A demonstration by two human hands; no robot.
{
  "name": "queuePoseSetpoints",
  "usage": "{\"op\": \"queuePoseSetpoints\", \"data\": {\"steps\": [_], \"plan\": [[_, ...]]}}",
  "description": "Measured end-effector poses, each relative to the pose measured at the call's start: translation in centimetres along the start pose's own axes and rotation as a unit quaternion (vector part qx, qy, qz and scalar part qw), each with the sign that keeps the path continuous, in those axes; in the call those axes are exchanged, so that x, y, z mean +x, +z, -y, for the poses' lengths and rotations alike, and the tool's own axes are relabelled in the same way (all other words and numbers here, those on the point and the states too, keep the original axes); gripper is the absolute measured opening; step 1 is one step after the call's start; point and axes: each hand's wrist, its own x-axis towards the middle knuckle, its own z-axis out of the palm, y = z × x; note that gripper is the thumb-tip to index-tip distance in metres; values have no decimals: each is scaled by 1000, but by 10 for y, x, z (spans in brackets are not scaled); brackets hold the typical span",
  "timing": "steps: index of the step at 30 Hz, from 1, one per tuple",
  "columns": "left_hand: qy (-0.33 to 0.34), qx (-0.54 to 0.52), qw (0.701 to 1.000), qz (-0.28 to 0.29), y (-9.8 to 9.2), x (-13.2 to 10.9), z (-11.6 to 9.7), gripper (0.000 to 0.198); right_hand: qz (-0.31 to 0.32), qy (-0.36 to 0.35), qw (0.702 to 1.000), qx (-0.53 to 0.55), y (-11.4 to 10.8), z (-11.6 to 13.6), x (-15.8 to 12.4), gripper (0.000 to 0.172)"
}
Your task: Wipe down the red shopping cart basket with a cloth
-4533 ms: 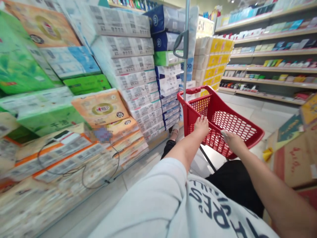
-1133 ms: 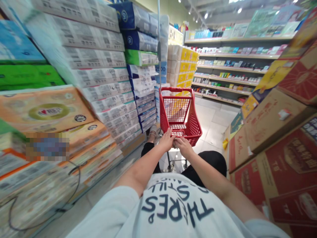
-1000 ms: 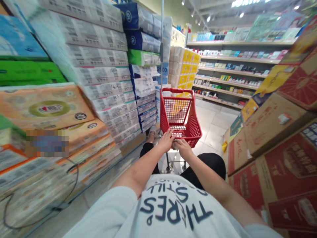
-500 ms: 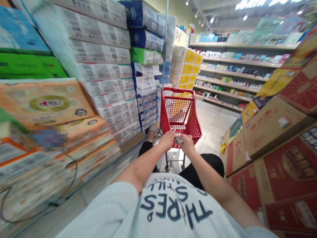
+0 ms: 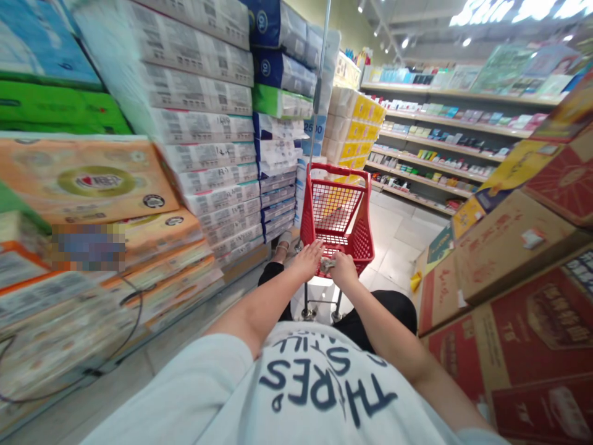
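Observation:
A red plastic shopping cart (image 5: 364, 238) with a mesh basket stands in front of my knees. My left hand (image 5: 307, 259) lies with fingers stretched out on the cart's near left edge. Closed round a crumpled greyish cloth (image 5: 327, 265), my right hand (image 5: 344, 269) is at the middle of that same edge. The cloth shows between the two hands, against the red plastic. A thin metal pole (image 5: 322, 68) rises behind the cart's left side.
Tall stacks of packaged tissue (image 5: 208, 93) line the left side. Cardboard boxes (image 5: 514, 247) are piled close on the right. Shelves of small goods (image 5: 445, 111) stand at the back, beyond a tiled floor (image 5: 391, 232).
The view has shifted slightly, and the cart looks turned a little. The cloth and my right hand have moved slightly left along the cart's edge, nearer my left hand.

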Motion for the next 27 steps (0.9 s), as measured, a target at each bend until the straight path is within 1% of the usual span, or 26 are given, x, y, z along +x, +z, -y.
{"op": "queuePoseSetpoints", "data": {"steps": [3, 6, 9, 11, 15, 17, 20, 22, 24, 27], "plan": [[-9, 0, 1000, 7, -4, -4, 7, 58, 0, -16, 1000, -2, 0, 8, 2, 12], [-11, -5, 1000, 13, -7, -8, 14, 57, -20, -34, 999, 2, 3, 14, 0, 10], [-12, -11, 1000, 18, -7, -12, 19, 58, -37, -42, 998, 10, 6, 18, -2, 7], [-9, -14, 1000, 11, -6, -14, 21, 61, -37, -45, 998, 14, 7, 21, -2, 6], [-9, -16, 1000, 7, -6, -17, 23, 60, -28, -33, 999, 14, 7, 19, 1, 6], [-12, -12, 1000, 8, -7, -18, 23, 60, -34, -47, 998, 23, 9, 13, 2, 9], [-18, -9, 1000, 2, -9, -19, 23, 60, -72, -132, 988, 30, 15, -1, -1, 26], [-25, -11, 1000, -6, -9, -18, 22, 59, -107, -198, 974, 4, 21, -12, -6, 35], [-30, -14, 999, -12, -11, -19, 21, 58, -115, -253, 960, -34, 28, -20, -12, 35], [-18, -12, 1000, -14, -14, -23, 18, 58, -79, -314, 944, -63, 35, -22, -20, 27]]}}
